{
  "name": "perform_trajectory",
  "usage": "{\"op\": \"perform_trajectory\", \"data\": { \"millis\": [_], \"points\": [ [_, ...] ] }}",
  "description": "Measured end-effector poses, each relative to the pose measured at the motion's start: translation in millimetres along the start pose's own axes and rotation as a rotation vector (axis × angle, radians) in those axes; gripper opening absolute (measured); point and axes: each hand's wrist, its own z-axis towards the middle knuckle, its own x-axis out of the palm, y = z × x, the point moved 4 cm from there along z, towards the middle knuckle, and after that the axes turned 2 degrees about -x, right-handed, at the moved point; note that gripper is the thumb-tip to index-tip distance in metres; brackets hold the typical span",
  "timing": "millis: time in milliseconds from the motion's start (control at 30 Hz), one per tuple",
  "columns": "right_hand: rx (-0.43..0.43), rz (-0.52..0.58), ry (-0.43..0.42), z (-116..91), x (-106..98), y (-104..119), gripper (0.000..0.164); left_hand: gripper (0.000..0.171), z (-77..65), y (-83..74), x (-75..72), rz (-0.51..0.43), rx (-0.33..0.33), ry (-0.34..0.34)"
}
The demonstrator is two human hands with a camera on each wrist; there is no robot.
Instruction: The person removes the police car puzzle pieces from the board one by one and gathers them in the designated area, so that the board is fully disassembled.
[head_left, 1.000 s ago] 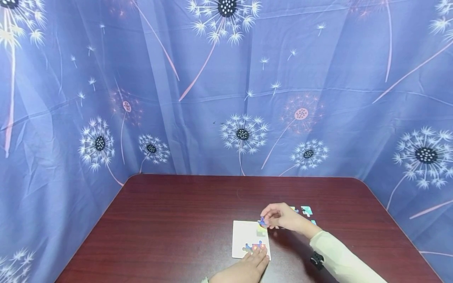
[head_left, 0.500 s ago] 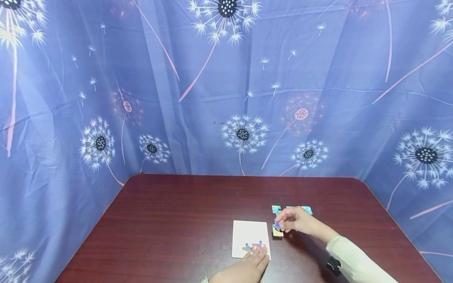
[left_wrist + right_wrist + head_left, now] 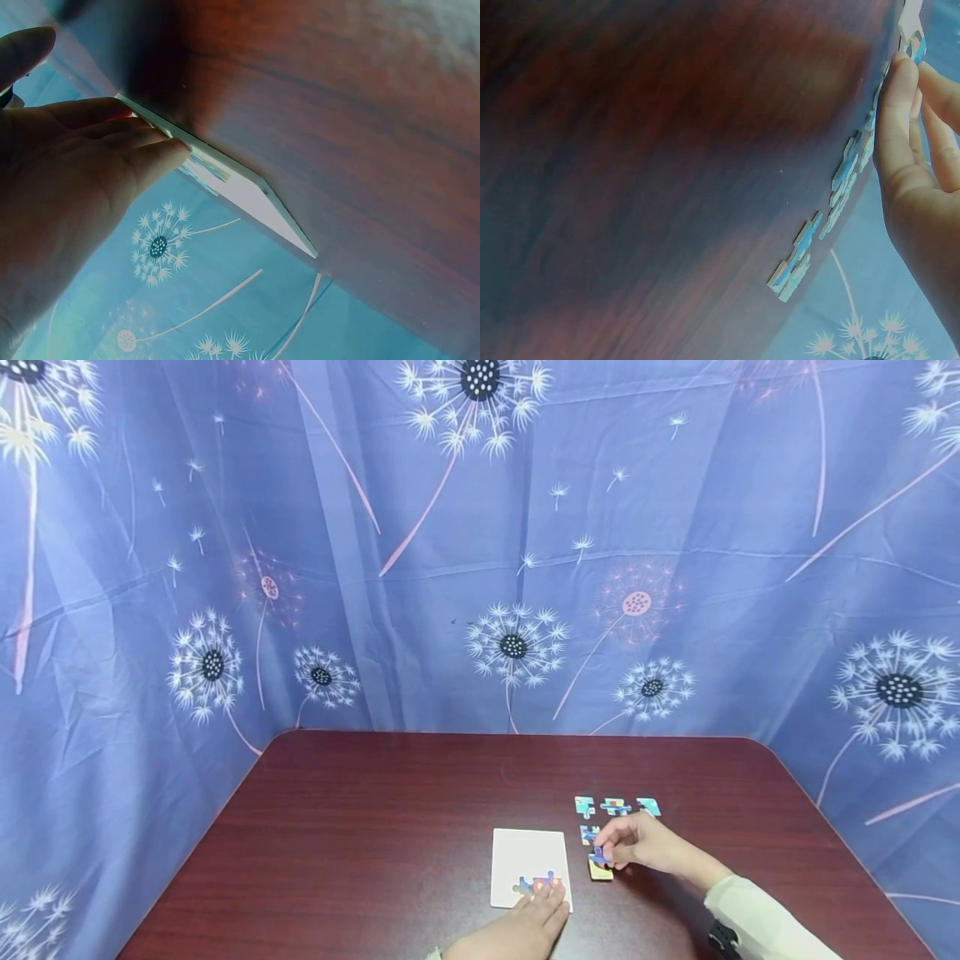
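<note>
My left hand (image 3: 510, 931) lies with straight fingers over the lower right of a white puzzle board (image 3: 525, 852), on joined jigsaw pieces (image 3: 527, 886). In the left wrist view, fingertips (image 3: 174, 150) rest at the edge of the board (image 3: 259, 196). Just right of the board, my right hand (image 3: 637, 843) pinches a yellow and blue jigsaw piece (image 3: 601, 868) between thumb and fingers. The right wrist view shows the same right hand (image 3: 922, 150) with the held piece (image 3: 915, 46) at its fingertips, partly covered.
Behind my right hand lie loose jigsaw pieces: a light blue one (image 3: 585, 806), one with yellow and red (image 3: 615, 807), a teal one (image 3: 648, 807) and a blue one (image 3: 589, 835). The dark red table (image 3: 360, 827) ends at a blue dandelion curtain (image 3: 420, 652).
My right hand has carried the jigsaw piece from above the board's upper right corner to the right, then nearer me, uncovering loose pieces behind. The left hand stays in place.
</note>
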Motion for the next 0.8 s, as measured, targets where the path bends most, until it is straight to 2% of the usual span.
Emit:
{"op": "perform_trajectory", "data": {
  "millis": [400,800],
  "points": [
    [0.034,-0.081,-0.043,0.2,3.8,-0.7,0.018,0.078,0.1,0.0,-0.8,-0.016,0.003,0.012],
    [0.063,-0.159,-0.078,0.7,5.7,1.6,0.016,0.073,-0.2,0.0,2.1,0.044,0.026,-0.045]
  ]
}}
